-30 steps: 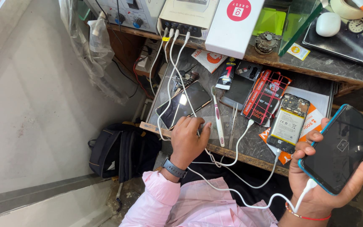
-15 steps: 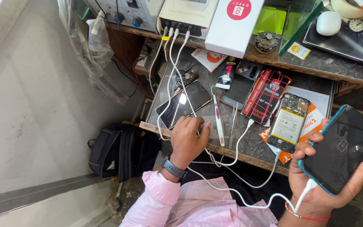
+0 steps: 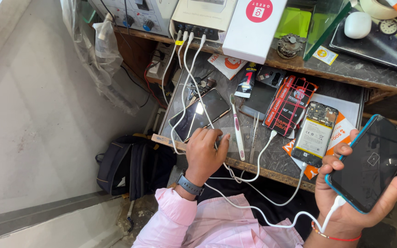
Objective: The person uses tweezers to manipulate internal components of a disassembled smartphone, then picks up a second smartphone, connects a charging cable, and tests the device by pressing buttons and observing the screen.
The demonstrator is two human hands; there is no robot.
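The right hand (image 3: 361, 195) holds a smartphone with a blue edge (image 3: 371, 163), its dark screen facing up. The fingers are curled around the lower edge of the phone and the thumb lies on its left side, so the hand is closed on it. A white charging cable (image 3: 272, 216) is plugged in the bottom of this phone and runs to the left across the pink shirt (image 3: 217, 227).

The left hand (image 3: 204, 154) rests on the front edge of the workbench (image 3: 272, 158), palm down, with the fingers bent and the fingertips just touching the lower end of a black phone (image 3: 199, 115) that lies flat on the bench (its screen reflects light). It grips nothing; it only presses or touches there. On the wrist there is a dark smartwatch (image 3: 189, 185).

Just beside the left hand, to the right, lies a toothbrush with white and pink handle (image 3: 236, 128), and next to it metal tweezers (image 3: 253, 138). Further right there is an opened phone without back cover (image 3: 314, 133), its battery visible, also connected to a white cable. Between them lies a red and black package (image 3: 290, 105). Under the bench, on the floor, stands a black backpack (image 3: 129, 165).
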